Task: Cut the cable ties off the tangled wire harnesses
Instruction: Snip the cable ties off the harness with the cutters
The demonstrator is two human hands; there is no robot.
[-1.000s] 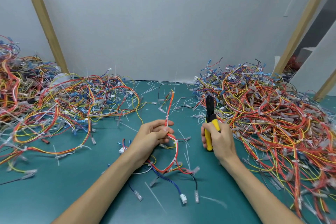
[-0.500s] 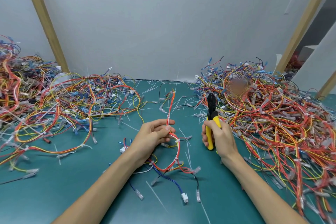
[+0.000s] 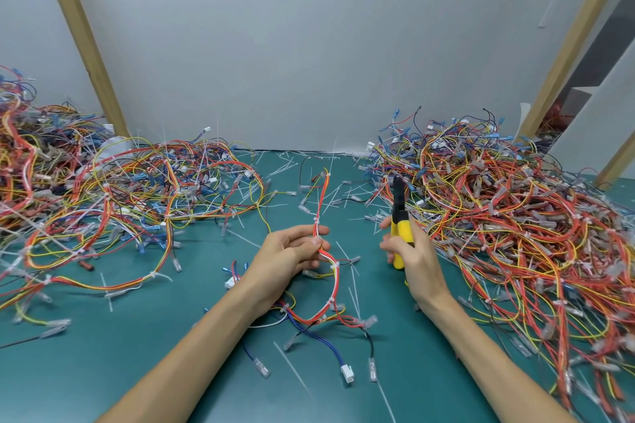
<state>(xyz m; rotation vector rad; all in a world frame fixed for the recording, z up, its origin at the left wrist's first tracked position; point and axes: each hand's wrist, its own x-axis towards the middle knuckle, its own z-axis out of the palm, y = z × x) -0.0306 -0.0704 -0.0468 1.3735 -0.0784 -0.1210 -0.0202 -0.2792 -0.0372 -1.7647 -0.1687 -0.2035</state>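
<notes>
Bare mat (image 3: 103, 364) lies open between flanking wire piles (image 3: 515, 216).

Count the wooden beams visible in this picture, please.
3. The left beam stands behind the left wire pile. The right beam stands behind the right wire pile. The third beam shows only partly at the right edge. More may be hidden.

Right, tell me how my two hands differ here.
The left hand holds a red wire harness; the right hand holds yellow-handled cutters. The left hand pinches with thumb and fingertips; the right hand wraps its whole palm round the handles. Both are bare, over the green mat.
</notes>
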